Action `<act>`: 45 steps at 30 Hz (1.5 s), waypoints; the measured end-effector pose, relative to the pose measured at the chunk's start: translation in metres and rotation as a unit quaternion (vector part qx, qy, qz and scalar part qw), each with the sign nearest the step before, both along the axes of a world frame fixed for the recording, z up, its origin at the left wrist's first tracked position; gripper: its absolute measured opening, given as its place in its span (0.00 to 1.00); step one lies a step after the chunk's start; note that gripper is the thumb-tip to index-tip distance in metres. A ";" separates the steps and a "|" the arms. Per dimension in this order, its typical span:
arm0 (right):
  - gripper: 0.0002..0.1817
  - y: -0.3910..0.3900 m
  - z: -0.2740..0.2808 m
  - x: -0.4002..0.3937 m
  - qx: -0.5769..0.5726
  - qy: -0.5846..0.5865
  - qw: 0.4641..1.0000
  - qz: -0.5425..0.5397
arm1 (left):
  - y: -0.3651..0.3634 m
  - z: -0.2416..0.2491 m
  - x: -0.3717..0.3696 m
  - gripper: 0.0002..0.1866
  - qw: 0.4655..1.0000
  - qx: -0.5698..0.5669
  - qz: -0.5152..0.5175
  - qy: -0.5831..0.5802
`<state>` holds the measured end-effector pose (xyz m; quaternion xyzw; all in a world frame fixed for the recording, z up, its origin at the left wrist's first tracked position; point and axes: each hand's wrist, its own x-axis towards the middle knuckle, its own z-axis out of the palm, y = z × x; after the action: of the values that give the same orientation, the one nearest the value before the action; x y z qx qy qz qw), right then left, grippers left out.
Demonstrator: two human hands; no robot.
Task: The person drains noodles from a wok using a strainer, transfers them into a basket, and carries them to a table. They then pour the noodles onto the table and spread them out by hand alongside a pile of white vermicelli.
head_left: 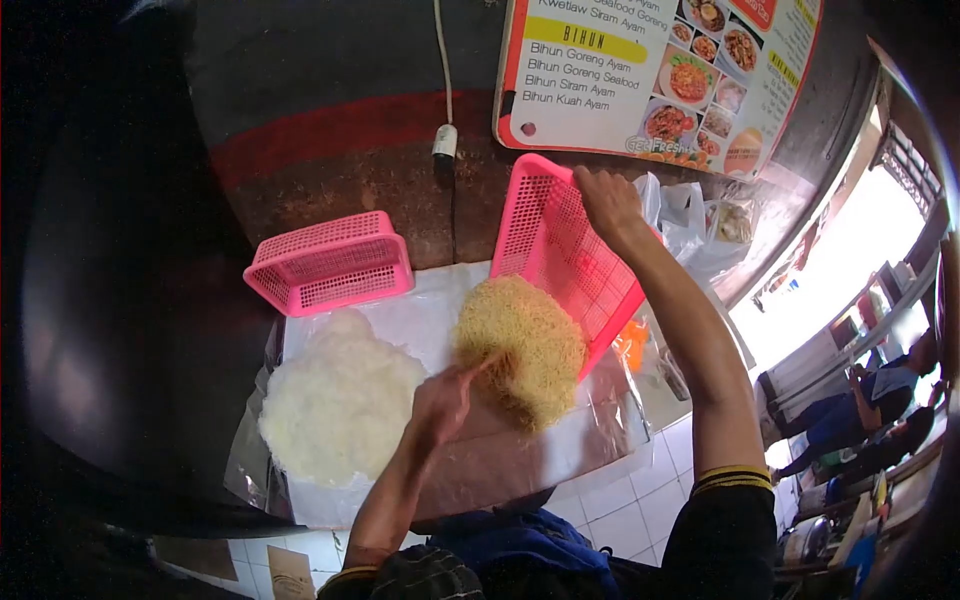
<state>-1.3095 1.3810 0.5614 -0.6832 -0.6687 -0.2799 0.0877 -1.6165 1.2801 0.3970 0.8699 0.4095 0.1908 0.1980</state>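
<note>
A large pink perforated plastic basket [570,250] is tilted on its side, its opening turned toward a heap of yellow noodles [525,335]. My right hand [610,208] is closed around the basket's upper rim. At the near left side of the yellow heap is my left hand [442,402], its fingertips blurred and partly lost among the strands. Left of that hand lies a broad mound of white, thin noodles [340,405]. Both heaps rest on a table covered in clear plastic sheeting [480,490].
A smaller pink basket [335,265] lies on its side at the table's back left. White plastic bags [690,225] stand behind the large basket. A menu board [590,100] and a hanging cord with a white socket [445,140] are on the wall. Other people [860,400] are far right.
</note>
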 end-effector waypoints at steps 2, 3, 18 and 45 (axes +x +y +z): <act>0.07 -0.001 0.004 0.003 0.001 -0.007 1.000 -0.005 | 0.010 0.007 0.001 0.18 0.997 -0.020 0.027 0.064; 0.07 -0.002 0.010 0.006 0.003 -0.008 1.000 -0.006 | 0.015 0.009 0.003 0.18 0.999 -0.010 0.039 0.024; 0.06 -0.074 0.012 0.003 0.057 0.100 0.992 0.060 | 0.009 -0.072 0.009 0.13 0.981 0.128 -0.136 -0.044; 0.10 -0.193 0.004 0.028 0.123 0.095 0.981 0.119 | -0.016 0.032 -0.053 0.16 0.995 0.017 -0.053 0.088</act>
<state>-1.2815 1.1879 0.5651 -0.6065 -0.6939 -0.2818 0.2670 -1.6691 1.2641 0.4294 0.9069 0.3757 0.1095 0.1564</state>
